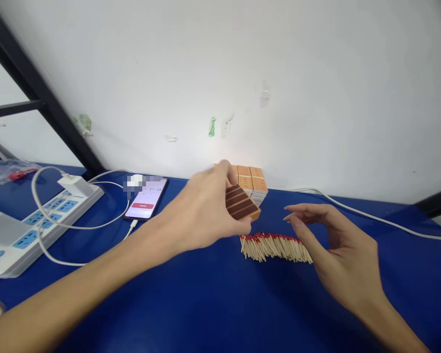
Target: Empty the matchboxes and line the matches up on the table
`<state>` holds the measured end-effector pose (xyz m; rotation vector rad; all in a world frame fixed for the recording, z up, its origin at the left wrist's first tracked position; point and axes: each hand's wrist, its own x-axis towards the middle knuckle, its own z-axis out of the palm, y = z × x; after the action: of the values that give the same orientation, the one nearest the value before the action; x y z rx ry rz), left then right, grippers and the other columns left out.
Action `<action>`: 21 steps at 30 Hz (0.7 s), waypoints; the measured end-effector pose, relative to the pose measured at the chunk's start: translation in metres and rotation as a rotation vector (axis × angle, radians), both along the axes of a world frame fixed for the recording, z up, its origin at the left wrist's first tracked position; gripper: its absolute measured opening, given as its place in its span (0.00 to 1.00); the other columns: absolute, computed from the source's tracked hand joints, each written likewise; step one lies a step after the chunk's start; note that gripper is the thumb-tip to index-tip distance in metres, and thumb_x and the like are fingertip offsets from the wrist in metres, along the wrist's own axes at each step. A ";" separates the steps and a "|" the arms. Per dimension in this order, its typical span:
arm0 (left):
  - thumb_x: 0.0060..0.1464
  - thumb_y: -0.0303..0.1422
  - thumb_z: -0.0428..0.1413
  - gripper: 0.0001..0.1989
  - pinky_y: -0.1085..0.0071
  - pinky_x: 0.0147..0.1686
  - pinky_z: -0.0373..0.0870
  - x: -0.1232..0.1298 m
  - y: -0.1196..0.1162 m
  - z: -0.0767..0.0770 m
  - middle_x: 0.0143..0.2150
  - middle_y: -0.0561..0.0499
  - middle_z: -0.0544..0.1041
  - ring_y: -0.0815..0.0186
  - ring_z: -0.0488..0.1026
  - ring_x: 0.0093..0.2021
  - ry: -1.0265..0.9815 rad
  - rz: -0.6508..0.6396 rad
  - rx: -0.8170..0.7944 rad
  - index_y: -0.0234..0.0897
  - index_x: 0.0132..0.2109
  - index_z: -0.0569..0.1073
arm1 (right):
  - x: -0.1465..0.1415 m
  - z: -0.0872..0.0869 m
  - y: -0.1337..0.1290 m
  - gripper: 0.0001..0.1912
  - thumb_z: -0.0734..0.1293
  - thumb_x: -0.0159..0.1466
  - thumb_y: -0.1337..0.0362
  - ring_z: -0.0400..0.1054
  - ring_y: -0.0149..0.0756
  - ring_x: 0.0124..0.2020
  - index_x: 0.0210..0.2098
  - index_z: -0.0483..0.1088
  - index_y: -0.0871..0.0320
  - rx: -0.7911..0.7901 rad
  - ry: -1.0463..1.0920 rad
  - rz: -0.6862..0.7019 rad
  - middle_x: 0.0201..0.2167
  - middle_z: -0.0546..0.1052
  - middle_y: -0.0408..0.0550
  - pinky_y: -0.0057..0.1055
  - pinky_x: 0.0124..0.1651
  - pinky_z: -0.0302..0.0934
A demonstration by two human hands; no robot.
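Note:
My left hand is closed around a stack of matchboxes, held tilted above the blue table. Dark brown striking strips with pale lines between them face me, and an orange edge shows at the right end. My right hand hovers to the right of the stack, holding nothing, its fingers loosely curved and the thumb close to the fingertips. Between and below the hands lies a row of loose matches, red heads pointing away from me. Orange matchboxes stand stacked behind my left hand, which partly hides them.
At left, a phone with a lit screen lies near a white power strip with plugged-in adapters and looping cables. A white cable runs along the right back. Behind the table rises a white wall.

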<state>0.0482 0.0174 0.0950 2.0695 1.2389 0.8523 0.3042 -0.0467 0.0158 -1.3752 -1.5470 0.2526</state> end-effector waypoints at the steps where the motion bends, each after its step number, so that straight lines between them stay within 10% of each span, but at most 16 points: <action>1: 0.48 0.43 0.75 0.26 0.53 0.36 0.76 0.004 0.000 -0.004 0.43 0.46 0.81 0.48 0.81 0.40 0.086 -0.023 0.028 0.45 0.45 0.69 | 0.000 0.000 0.000 0.08 0.72 0.74 0.55 0.77 0.43 0.46 0.50 0.81 0.45 0.001 -0.010 0.001 0.45 0.83 0.42 0.44 0.54 0.68; 21: 0.49 0.34 0.72 0.17 0.59 0.48 0.69 0.020 0.027 -0.018 0.42 0.44 0.78 0.51 0.75 0.46 0.807 -0.379 0.354 0.35 0.41 0.74 | 0.000 0.001 0.000 0.08 0.68 0.76 0.61 0.78 0.40 0.42 0.51 0.78 0.45 0.036 -0.174 0.049 0.41 0.82 0.40 0.43 0.54 0.64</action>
<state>0.0684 0.0440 0.0771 2.9654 1.0276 0.0280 0.3045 -0.0470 0.0170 -1.3614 -1.7216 0.1372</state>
